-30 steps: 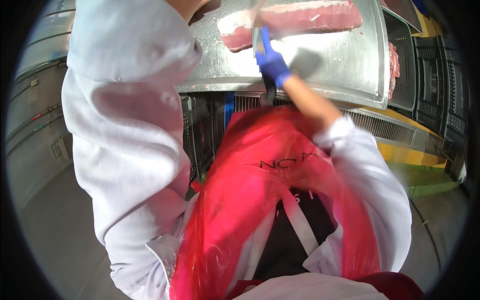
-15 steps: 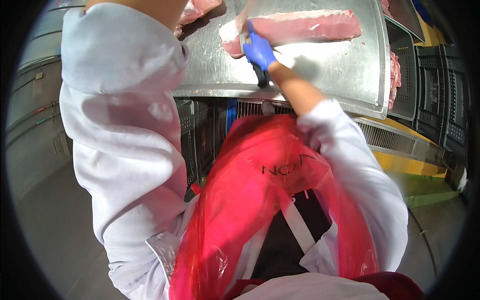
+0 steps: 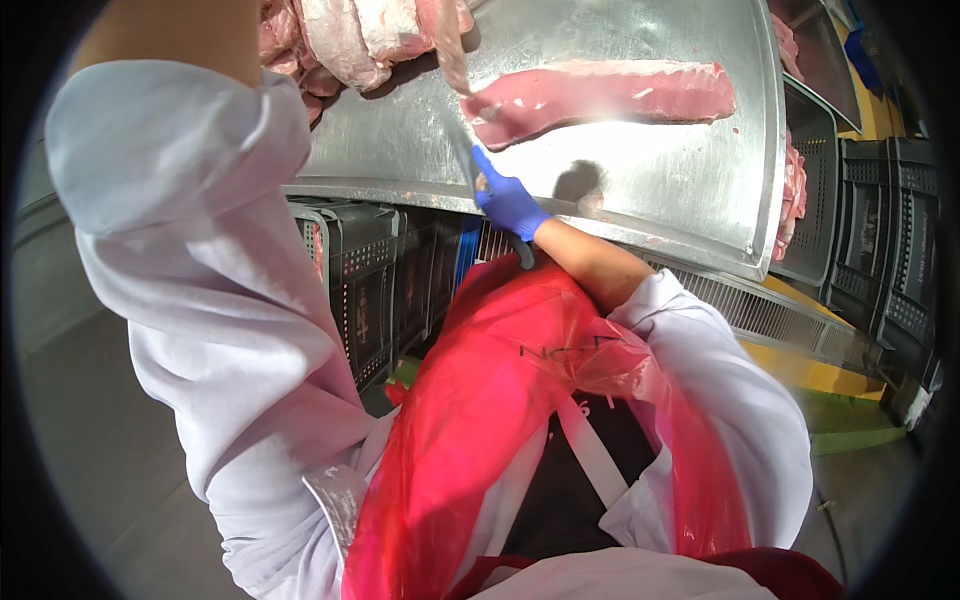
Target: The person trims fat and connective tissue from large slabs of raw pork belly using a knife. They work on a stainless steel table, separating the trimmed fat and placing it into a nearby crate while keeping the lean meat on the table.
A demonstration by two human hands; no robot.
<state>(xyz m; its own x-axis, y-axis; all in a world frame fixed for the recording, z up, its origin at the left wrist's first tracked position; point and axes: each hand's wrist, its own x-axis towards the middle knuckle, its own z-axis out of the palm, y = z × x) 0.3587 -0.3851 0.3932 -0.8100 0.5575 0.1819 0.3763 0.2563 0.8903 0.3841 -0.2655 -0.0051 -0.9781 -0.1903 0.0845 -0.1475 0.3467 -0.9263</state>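
Observation:
My right hand (image 3: 508, 205), in a blue glove, grips a knife (image 3: 525, 252) near the steel tray's front edge, its blade angled up toward the left end of a long pink slab of meat (image 3: 620, 95). A thin pale strip (image 3: 450, 55) rises from that end to the top edge of the picture. My left forearm (image 3: 170, 35), with a rolled white sleeve, runs out at the upper left; that hand is out of frame. Several pale-fatted pieces of meat (image 3: 350, 40) are heaped at the back left of the steel tray (image 3: 680, 170).
Grey perforated crates (image 3: 880, 240) stand at the right, one behind the tray edge holding meat (image 3: 790, 190). More crates (image 3: 370, 300) sit below the tray beside a metal grate (image 3: 760, 310). A red plastic apron (image 3: 480, 420) covers my front.
My right hand and knife have moved down toward the near edge, off the slab. My left forearm has shifted left. The pale strip has drawn leftward, and more of the meat heap shows.

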